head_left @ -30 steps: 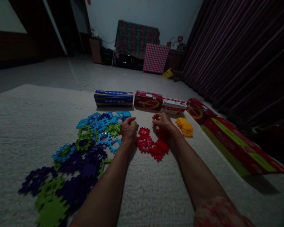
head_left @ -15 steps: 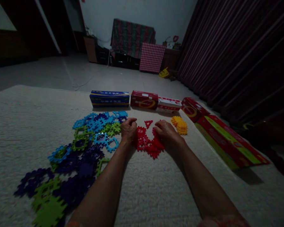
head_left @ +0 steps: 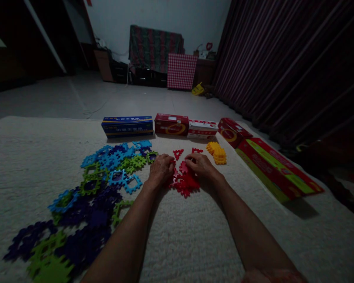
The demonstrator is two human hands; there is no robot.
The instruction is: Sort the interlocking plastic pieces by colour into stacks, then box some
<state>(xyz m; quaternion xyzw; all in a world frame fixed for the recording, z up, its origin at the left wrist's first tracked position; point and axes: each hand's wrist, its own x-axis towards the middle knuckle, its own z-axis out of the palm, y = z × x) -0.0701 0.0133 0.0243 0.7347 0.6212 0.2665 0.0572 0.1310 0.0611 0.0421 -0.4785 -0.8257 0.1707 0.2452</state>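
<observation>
Both hands work over a pile of red toothed plastic building pieces (head_left: 186, 184) on a pale quilted mat. At the pile's left side, my left hand (head_left: 161, 169) is closed, its curled fingers on a red piece they mostly cover. From the right, my right hand (head_left: 201, 165) pinches a red building piece (head_left: 183, 167) just above the pile. Beyond the hands lie a red triangular piece (head_left: 178, 154) and another red piece (head_left: 197, 151). Yellow building pieces (head_left: 220, 156) sit stacked to the right of my right hand.
Left of my arm spreads a heap of light blue (head_left: 107, 157), green (head_left: 51, 265) and dark purple pieces (head_left: 87, 243). A blue box (head_left: 128, 127), a dark red box (head_left: 171, 125) and a white-and-red box (head_left: 203, 129) line the back. A long red-and-green box (head_left: 277, 169) stands right.
The whole view has shifted, so things appear farther left. My left hand's fingers have come down over the red pieces, and a red piece beyond my right hand is now more exposed.
</observation>
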